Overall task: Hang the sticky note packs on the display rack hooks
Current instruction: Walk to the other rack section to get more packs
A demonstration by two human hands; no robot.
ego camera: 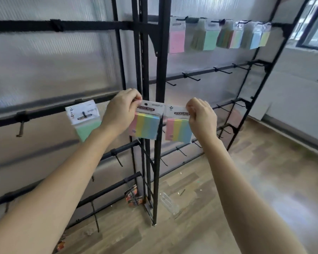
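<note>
Left hand (120,111) pinches header of striped pack (145,126); right hand (202,116) pinches header of second striped pack (178,130). Both packs mid-air before rack upright (159,52). Target hook not visible. Risk: header hole misses hook tip, thin pinch slips, pack drops to floor (228,189).

"STICKY NOTE" on left pack header (146,108), right pack header (178,112)

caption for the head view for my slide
Left hand pinches the left striped pack, right hand the right striped pack, at the black rack.
</note>
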